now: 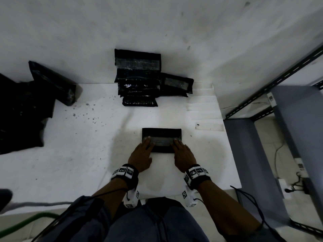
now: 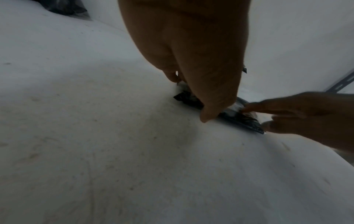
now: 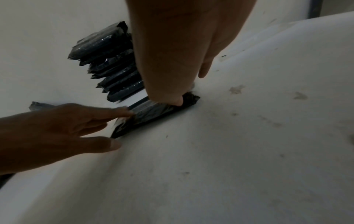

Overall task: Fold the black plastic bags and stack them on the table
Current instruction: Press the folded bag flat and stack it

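Black plastic, folded into a flat rectangle, lies on the white table [image 1: 73, 154] right in front of the person: this bag [image 1: 161, 139] carries a clear strip across its top face, and no writing on it can be read. The wrist bands show black-and-white square markers, no legible words. The left hand [image 1: 140, 157] lies flat at the bag's left end, its straight fingers [image 1: 148, 139] pressing down on the strip. The right hand [image 1: 183, 154] mirrors it at the right end, fingers [image 1: 175, 142] straight and flat on the plastic; neither hand curls round anything. In the wrist views the thumbs rest on the table beside the bag's near edge. Farther back a stack [image 1: 138, 77] of folded bags leans against the wall, one more bag just to its right. Unfolded bags [image 1: 24, 109] lie heaped at the far left. A metal rack [image 1: 272, 81] stands to the right.
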